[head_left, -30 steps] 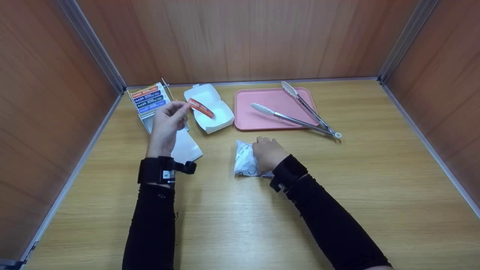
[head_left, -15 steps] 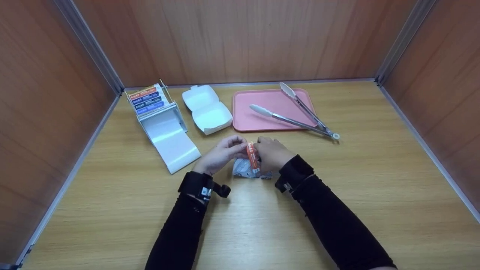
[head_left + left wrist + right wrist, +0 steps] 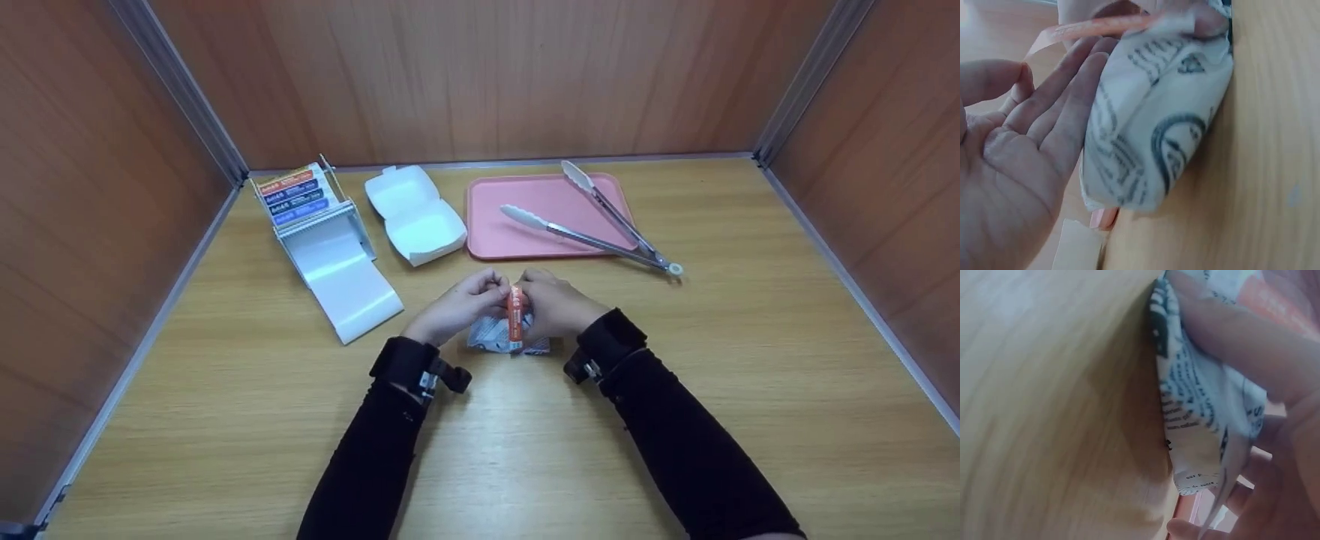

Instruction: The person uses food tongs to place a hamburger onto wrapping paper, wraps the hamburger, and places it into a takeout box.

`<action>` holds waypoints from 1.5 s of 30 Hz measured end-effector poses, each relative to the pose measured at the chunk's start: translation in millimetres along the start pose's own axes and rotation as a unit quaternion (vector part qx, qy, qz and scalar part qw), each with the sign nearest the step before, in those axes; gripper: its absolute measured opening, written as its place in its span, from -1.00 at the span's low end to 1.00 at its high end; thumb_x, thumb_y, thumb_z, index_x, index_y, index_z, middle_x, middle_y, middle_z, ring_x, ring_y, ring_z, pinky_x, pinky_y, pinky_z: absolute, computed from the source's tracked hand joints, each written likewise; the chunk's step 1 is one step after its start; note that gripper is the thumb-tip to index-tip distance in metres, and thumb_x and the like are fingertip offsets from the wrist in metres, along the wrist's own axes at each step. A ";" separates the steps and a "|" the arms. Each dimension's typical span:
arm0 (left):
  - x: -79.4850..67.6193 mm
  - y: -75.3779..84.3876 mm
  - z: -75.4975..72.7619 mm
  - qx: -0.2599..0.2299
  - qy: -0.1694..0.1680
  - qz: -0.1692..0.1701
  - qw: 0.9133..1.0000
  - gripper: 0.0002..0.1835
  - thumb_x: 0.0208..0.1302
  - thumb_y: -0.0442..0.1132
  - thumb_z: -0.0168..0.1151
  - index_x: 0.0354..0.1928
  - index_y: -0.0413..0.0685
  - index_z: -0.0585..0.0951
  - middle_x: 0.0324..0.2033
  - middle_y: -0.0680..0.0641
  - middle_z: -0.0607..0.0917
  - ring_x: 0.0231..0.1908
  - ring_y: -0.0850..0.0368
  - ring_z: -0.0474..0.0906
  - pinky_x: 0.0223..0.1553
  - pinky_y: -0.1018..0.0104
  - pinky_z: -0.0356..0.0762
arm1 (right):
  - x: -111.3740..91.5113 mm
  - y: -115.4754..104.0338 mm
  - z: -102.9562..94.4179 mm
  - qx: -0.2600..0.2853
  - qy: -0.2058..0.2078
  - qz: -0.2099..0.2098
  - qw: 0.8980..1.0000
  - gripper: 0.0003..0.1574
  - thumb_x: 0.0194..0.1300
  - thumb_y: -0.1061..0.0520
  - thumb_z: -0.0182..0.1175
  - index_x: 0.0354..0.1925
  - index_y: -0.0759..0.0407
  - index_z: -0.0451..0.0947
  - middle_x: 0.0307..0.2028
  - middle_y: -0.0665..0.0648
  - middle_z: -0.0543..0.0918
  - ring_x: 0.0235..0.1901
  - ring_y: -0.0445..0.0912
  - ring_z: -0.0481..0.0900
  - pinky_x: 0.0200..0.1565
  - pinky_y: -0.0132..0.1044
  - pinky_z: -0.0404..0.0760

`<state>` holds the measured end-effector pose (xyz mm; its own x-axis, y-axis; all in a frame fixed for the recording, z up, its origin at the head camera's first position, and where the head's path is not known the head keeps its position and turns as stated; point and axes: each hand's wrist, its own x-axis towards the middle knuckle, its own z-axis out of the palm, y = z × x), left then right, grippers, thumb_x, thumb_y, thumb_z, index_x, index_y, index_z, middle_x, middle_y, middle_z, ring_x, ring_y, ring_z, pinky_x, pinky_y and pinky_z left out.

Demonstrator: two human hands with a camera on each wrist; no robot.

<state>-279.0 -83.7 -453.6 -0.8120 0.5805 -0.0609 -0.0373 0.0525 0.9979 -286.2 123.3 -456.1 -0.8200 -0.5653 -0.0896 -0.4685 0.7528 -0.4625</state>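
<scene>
A white paper-wrapped packet [image 3: 1145,124] with dark print rests on the table, partly hidden by both hands in the head view. My left hand [image 3: 461,304] pinches one end of an orange sticker strip [image 3: 515,319] between thumb and index finger. The strip's other end lies against the top of the packet, as the left wrist view shows. The remaining fingers of that hand are extended beside the packet. From the other side, my right hand [image 3: 559,304] grips the packet, its thumb along the printed paper and its fingers behind.
A label dispenser [image 3: 296,196] with white backing paper [image 3: 352,292] hanging out stands at the left. Beside it lies an open white clamshell box [image 3: 424,229]. Metal tongs [image 3: 600,244] lie across a pink tray [image 3: 491,240] farther back. Wooden panels enclose three sides.
My left hand has brought the orange sticker from beside the dispenser rightward and down to the packet. Both hands now meet there. The right hand has stayed at the packet, shifting slightly.
</scene>
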 end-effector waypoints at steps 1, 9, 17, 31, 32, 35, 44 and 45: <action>0.9 -0.3 0.4 -0.005 -0.007 0.002 1.000 -0.92 0.70 -0.34 -0.04 -0.05 -0.13 0.46 -0.07 -0.03 0.60 0.08 0.06 0.63 0.30 0.05 0.59 | 0.0 1.0 0.0 0.001 0.002 -0.003 1.000 -0.18 -0.11 0.07 0.74 0.16 0.14 0.69 0.09 0.14 0.55 0.15 0.10 0.47 0.25 0.01 0.55; 5.2 -9.5 -3.4 -0.063 0.000 -0.020 0.998 -0.87 0.69 -0.35 -0.08 -0.09 -0.10 0.47 -0.09 -0.02 0.62 0.02 0.10 0.66 0.28 0.07 0.60 | 1.7 2.3 1.5 -0.005 0.002 -0.001 1.000 -0.18 -0.06 0.08 0.72 0.18 0.22 0.66 0.11 0.15 0.55 0.17 0.12 0.45 0.28 0.02 0.50; 7.2 -12.2 -2.4 -0.067 -0.004 -0.024 0.997 -0.84 0.70 -0.35 -0.09 -0.12 -0.08 0.46 -0.05 -0.04 0.70 0.00 0.12 0.71 0.21 0.16 0.65 | -4.2 8.2 -7.3 0.043 -0.041 -0.015 0.998 0.09 0.05 0.08 0.69 0.49 0.23 0.45 0.33 0.23 0.51 0.38 0.19 0.38 0.46 0.10 0.37; 7.5 -9.3 -4.7 -0.058 -0.008 -0.052 0.997 -0.90 0.72 -0.29 -0.08 -0.04 -0.10 0.43 -0.09 -0.09 0.70 0.02 0.01 0.72 0.31 0.03 0.59 | -19.1 2.9 -15.6 0.229 0.061 0.025 0.971 -0.52 0.46 0.01 0.40 0.20 0.27 0.70 0.30 0.24 0.65 0.40 0.17 0.48 0.48 0.16 0.35; 7.5 -9.5 -4.9 -0.061 -0.011 -0.050 0.997 -0.90 0.72 -0.29 -0.08 -0.04 -0.09 0.43 -0.09 -0.07 0.71 0.02 0.02 0.72 0.31 0.02 0.60 | -18.6 1.1 -12.6 0.234 0.081 0.035 0.968 -0.57 0.45 0.03 0.42 0.15 0.27 0.72 0.25 0.24 0.69 0.36 0.16 0.53 0.45 0.14 0.39; 7.8 -10.2 -5.2 -0.065 -0.017 -0.041 0.997 -0.91 0.72 -0.30 -0.07 -0.05 -0.08 0.43 -0.08 -0.07 0.72 0.05 0.00 0.72 0.31 0.01 0.60 | -18.7 -3.8 -6.3 0.260 0.129 0.066 0.955 -0.71 0.42 0.09 0.44 -0.02 0.27 0.78 0.13 0.22 0.76 0.26 0.13 0.61 0.39 0.09 0.46; 8.1 -9.4 -5.0 -0.041 -0.005 -0.039 0.998 -0.94 0.71 -0.23 0.01 0.03 -0.06 0.41 0.09 -0.27 0.75 0.14 -0.15 0.72 0.28 0.04 0.63 | -28.1 -8.1 -8.5 0.359 0.109 0.096 0.922 -0.77 0.48 0.09 0.38 -0.22 0.27 0.74 0.31 0.19 0.66 0.45 0.14 0.44 0.50 0.11 0.33; 7.9 -9.6 -4.9 -0.041 -0.005 -0.037 0.998 -0.93 0.71 -0.23 0.01 0.04 -0.06 0.39 0.11 -0.31 0.74 0.15 -0.17 0.72 0.28 0.03 0.63 | -30.0 -7.9 -10.1 0.366 0.104 0.094 0.920 -0.77 0.48 0.09 0.38 -0.22 0.27 0.74 0.33 0.19 0.65 0.46 0.14 0.42 0.51 0.12 0.31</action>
<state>-287.9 -83.6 -463.7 -0.7989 0.5863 -0.1346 -0.1453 0.0290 0.9890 -261.2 137.7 -440.8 -0.9450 -0.3137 -0.0931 -0.0271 0.3585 -0.9332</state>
